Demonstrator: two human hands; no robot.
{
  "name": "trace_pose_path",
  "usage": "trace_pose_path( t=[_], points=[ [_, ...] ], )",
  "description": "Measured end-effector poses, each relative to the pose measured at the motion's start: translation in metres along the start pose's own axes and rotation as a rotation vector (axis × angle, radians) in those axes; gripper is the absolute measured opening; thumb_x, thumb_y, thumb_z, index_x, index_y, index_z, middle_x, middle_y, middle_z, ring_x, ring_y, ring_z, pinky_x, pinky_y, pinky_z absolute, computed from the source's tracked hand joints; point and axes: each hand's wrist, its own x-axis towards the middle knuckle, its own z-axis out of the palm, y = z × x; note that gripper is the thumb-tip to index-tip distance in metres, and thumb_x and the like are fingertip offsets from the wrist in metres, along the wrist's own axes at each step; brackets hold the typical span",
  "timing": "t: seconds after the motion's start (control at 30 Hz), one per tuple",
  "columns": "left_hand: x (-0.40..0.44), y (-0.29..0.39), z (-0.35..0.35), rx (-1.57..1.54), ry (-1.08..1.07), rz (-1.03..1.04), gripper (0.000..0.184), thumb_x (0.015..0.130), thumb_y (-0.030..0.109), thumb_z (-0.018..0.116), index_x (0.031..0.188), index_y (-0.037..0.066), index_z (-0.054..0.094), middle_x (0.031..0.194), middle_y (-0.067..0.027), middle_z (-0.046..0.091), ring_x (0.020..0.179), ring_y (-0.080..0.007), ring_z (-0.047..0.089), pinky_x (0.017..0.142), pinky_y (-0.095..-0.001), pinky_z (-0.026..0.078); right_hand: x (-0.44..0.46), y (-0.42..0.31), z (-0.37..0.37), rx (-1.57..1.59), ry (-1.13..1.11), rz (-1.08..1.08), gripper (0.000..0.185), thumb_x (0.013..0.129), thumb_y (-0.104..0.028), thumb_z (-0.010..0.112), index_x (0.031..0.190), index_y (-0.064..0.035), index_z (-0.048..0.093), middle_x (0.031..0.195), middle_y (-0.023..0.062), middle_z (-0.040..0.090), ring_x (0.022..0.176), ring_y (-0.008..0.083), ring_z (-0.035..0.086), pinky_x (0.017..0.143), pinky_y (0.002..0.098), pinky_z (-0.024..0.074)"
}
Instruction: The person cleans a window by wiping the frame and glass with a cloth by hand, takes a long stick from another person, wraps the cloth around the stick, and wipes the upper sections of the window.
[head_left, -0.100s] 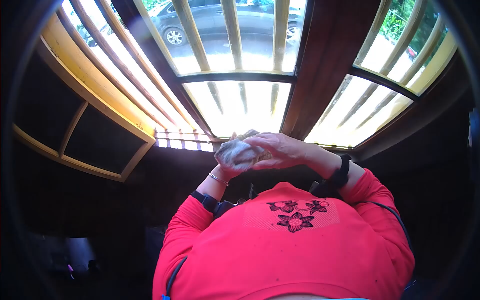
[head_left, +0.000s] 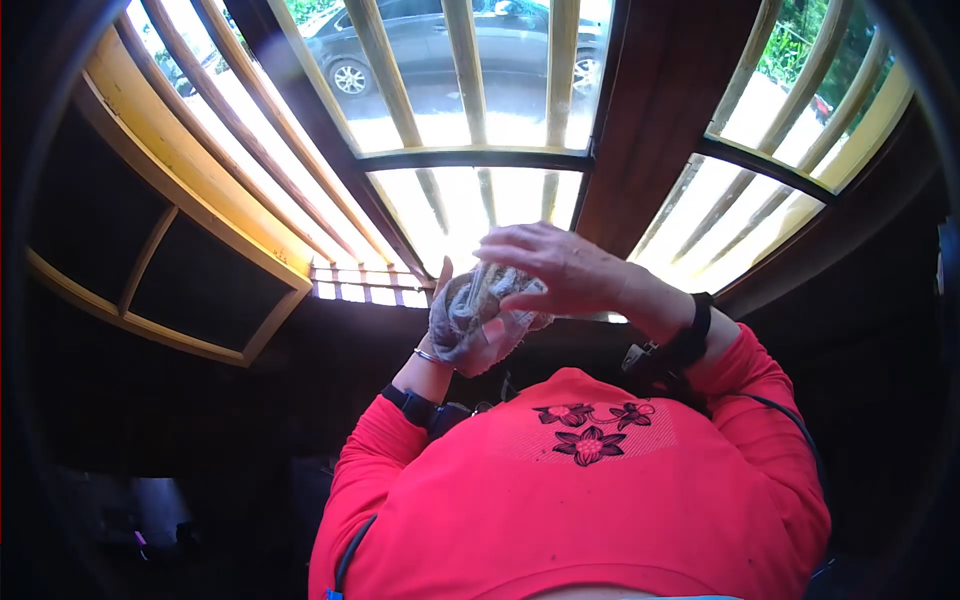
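A crumpled greyish cloth [head_left: 462, 318] is bunched between both hands, in front of the lower window panes. My left hand [head_left: 484, 345] supports it from below and the left, its thumb sticking up beside the cloth and its other fingers partly covered. From the right, my right hand [head_left: 560, 268] reaches over the cloth, with thumb and fingers curved round its right side. A thin bracelet circles the left wrist, and dark bands are strapped on both forearms.
Barred windows with a dark wooden post [head_left: 640, 130] stand ahead. A yellow-edged frame [head_left: 235, 225] is at the left. Outside the glass is a dark car [head_left: 430, 50]. Unclear items lie in the dark at the lower left.
The right hand has risen slightly and its fingers have spread wider over the cloth. The cloth has turned and shows more folds, and the left thumb now stands up more visibly.
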Motion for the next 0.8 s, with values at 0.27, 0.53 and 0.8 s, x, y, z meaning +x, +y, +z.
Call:
trace_pose_path(
  t=[0.27,0.53,0.8],
  points=[
    [0.017,0.048,0.037,0.287,0.177,0.355,0.039,0.089,0.013,0.04,0.127,0.002,0.043,0.111,-0.0162,0.058,0.094,-0.0252,0.062,0.081,-0.0364,0.053,0.032,0.048,-0.157,-0.443,0.801,-0.035,0.022,0.081,-0.008,0.063,0.104,-0.0096,0.06,0.111,0.0099,0.059,0.098,0.0204,0.057,0.08,0.032,0.0449],
    [0.052,0.031,0.047,0.691,0.257,0.464,0.016,0.091,0.012,0.056,0.098,-0.001,0.062,0.086,-0.0029,0.064,0.075,-0.0075,0.059,0.068,-0.0205,0.048,0.015,0.034,-0.108,-0.149,0.496,0.074,0.054,0.075,-0.022,0.074,0.122,-0.0111,0.051,0.114,0.0092,0.058,0.095,0.0198,0.059,0.076,0.0297,0.0472],
    [0.09,0.012,0.083,1.171,0.167,0.797,0.01,0.085,0.009,0.062,0.092,0.002,0.065,0.084,-0.002,0.059,0.071,-0.0068,0.052,0.059,-0.0224,0.041,-0.076,0.044,0.029,0.864,0.349,0.55,0.05,0.074,-0.012,0.073,0.118,-0.0042,0.05,0.099,0.0066,0.062,0.092,0.013,0.059,0.083,0.0293,0.048]
  ],
)
